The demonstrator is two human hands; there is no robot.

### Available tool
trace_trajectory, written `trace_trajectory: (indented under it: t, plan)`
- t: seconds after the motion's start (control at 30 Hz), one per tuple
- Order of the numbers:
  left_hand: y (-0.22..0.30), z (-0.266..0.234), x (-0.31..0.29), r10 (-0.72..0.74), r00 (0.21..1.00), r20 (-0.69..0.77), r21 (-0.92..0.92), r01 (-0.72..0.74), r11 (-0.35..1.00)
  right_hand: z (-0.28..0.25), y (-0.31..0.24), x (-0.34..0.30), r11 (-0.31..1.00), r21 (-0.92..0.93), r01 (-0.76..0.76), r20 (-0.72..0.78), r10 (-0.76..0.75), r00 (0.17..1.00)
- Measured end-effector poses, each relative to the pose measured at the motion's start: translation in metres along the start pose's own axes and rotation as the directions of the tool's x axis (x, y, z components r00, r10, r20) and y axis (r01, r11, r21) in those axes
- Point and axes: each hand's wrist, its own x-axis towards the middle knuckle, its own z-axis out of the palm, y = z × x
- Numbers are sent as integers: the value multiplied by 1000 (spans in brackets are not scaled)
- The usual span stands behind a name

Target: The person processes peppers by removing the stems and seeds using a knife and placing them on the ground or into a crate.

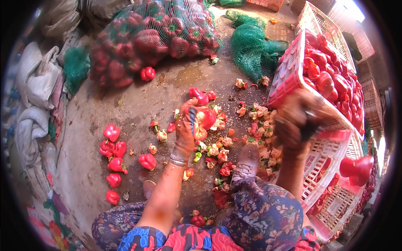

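My left hand (185, 127) is closed around a red bell pepper (204, 121), whose pale inside shows at a cut opening. My right hand (299, 119) is raised beside the red-and-white crate and smeared by motion; something dark is at its fingers, but I cannot make out what. To the right of it, a blurred red bell pepper (356, 170) shows over the lower crates, apart from both hands. Cut-out pepper cores (261, 134) with pale seeds lie heaped on the ground between my hands, around my shoe (246, 162).
A green mesh sack (167, 35) full of red peppers lies at the far side. A slumped green net (251, 46) sits beside it. One crate (289, 71) is filled with red peppers; another crate (326, 154) stands nearer. Several loose peppers (119, 148) lie at left, near white sacks (39, 79).
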Motion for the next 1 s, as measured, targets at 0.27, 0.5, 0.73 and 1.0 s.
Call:
trace_trajectory:
  t: [0.27, 0.5, 0.73, 1.0]
  plan:
    - [7, 30, -16, 153, 987, 53, 44, -155, 987, -15, 102, -25, 236, -929, -286, -254, 156, 954]
    - [4, 34, -16, 181, 983, -22, 560, -138, 817, -16, 114, -34, 520, -636, -570, -510, 270, 817]
    - [-46, 4, 2, -417, 886, 204, -708, 428, 562, -14, 115, -47, 441, -818, -369, -374, 79, 924]
    - [8, 19, -3, -2, 1000, -19, 191, 6, 982, -16, 74, -24, 212, -921, -326, -250, 321, 914]
